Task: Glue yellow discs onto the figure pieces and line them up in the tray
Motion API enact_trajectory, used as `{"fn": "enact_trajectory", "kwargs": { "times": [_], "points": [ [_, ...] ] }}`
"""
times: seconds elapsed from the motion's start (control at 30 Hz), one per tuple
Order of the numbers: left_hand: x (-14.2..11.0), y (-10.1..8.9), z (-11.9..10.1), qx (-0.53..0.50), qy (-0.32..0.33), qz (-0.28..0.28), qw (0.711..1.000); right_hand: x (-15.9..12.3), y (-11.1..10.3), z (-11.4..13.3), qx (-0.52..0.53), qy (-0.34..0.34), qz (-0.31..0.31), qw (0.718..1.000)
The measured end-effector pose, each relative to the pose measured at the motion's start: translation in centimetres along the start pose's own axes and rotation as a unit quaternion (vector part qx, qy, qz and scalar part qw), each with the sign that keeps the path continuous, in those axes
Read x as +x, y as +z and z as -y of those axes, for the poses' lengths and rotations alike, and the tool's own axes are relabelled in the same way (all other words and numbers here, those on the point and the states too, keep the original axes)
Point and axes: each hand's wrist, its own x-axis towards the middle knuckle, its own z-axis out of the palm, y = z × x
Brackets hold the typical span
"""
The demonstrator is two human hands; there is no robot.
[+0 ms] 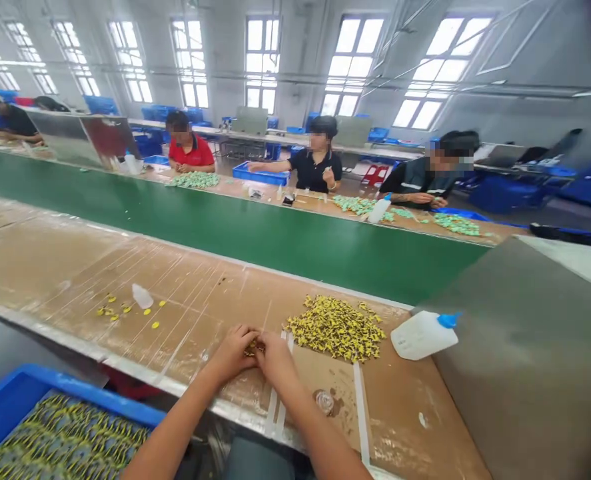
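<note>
My left hand (232, 350) and my right hand (274, 355) meet at the front of the brown worktable (75, 267), fingers curled together around a small yellow-and-black piece (253, 347). Just right of them lies a heap of the same yellow-and-black pieces (336, 328). A white squeeze bottle with a blue cap (422, 333) lies on its side right of the heap.
A blue bin (10, 397) of yellow-and-black pieces stands at the lower left. A few yellow bits and a small white bottle (142, 296) lie to the left. A green conveyor belt (255, 233) runs behind; three people sit across it. A grey metal box (520, 360) stands at the right.
</note>
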Motion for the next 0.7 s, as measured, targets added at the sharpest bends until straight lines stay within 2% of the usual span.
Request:
{"fn": "enact_trajectory", "kwargs": {
  "times": [0.23, 0.47, 0.6, 0.7],
  "points": [
    [0.1, -0.2, 1.3, 0.016, 0.011, 0.028, 0.999, 0.3, 0.0, 0.0, 0.114, -0.014, -0.014, 0.993],
    [-0.1, -0.6, 1.9, 0.015, 0.016, 0.029, 0.999, 0.5, 0.4, -1.5, 0.236, 0.027, -0.037, 0.971],
    [-0.5, -1.0, 2.0, 0.013, 0.005, 0.021, 1.0, 0.8, 0.7, -2.7, 0.329, 0.07, -0.053, 0.94],
    [-0.6, -1.2, 2.0, 0.007, -0.007, 0.01, 1.0, 0.9, 1.3, -3.0, 0.423, 0.12, -0.064, 0.896]
  ]
}}
